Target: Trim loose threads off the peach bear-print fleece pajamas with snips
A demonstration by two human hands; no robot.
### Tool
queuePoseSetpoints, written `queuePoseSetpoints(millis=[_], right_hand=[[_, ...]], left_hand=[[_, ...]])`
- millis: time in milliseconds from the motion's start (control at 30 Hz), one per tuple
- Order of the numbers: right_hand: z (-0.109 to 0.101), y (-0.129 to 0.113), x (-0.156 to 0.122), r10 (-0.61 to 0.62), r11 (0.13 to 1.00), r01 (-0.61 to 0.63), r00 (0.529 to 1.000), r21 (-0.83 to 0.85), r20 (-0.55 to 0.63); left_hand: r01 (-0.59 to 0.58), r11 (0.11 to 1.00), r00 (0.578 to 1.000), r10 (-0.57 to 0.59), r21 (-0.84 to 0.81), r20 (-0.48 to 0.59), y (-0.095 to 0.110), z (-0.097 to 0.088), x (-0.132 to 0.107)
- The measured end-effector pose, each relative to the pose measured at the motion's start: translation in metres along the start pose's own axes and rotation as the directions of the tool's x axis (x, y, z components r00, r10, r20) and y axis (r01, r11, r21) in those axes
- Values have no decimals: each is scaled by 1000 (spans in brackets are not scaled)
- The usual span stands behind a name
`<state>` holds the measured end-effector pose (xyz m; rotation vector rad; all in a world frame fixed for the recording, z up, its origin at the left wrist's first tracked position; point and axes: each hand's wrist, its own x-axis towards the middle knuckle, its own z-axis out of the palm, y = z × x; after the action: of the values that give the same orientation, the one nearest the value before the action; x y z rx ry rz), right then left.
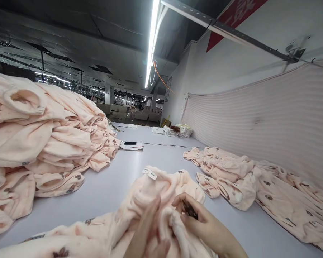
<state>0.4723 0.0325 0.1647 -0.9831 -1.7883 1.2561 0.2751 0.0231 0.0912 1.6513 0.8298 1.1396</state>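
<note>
A pale pink fleece garment [161,186] with small printed figures lies bunched on the table in front of me, a white label [149,173] at its far edge. My left hand [147,225], somewhat blurred, rests against its folds with fingers stretched out and thumb apart. Curled inside my right hand [197,218] is a small dark tool that looks like thread snips [190,209]. The right fingertips are at a raised fold or seam [173,218] of the garment; whether they pinch the cloth I cannot tell.
A tall heap of similar pink garments [48,132] fills the table's left side. More garments [231,175] lie along the right, beside a striped cloth curtain [263,114]. Farther back are a notepad with a dark phone-like object [130,143] and stacked white cloths [184,130].
</note>
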Motion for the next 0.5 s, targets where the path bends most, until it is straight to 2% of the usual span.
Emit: queuePoseSetpoints(millis=[67, 167, 233, 300, 367, 433, 500], right_hand=[[12, 3, 1, -33, 999, 33, 999, -3, -1], [23, 15, -1, -88, 990, 69, 985, -126, -150], [27, 25, -2, -135, 958, 68, 964, -278, -230], [31, 36, -3, -196, 897, 64, 945, -438, -262], [34, 44, -4, -266, 825, 85, 931, -559, -252], [37, 47, -5, -318, 789, 105, 913, -606, -256], [36, 43, -10, -316, 796, 94, 907, -598, -279]], left_hand=[[-47, 998, 998, 46, 32, 30, 12, -7, 10], [3, 998, 1000, -3, 65, 11, 22, -13, 21], [109, 988, 994, -110, -110, -5, 20, -12, 24], [203, 884, 979, -184, -420, 87, 13, -10, 25], [281, 706, 960, -202, -650, 196, 6, -7, 25], [333, 599, 943, -215, -728, 255, 0, -7, 24], [361, 574, 932, -234, -735, 275, -2, -7, 24]])
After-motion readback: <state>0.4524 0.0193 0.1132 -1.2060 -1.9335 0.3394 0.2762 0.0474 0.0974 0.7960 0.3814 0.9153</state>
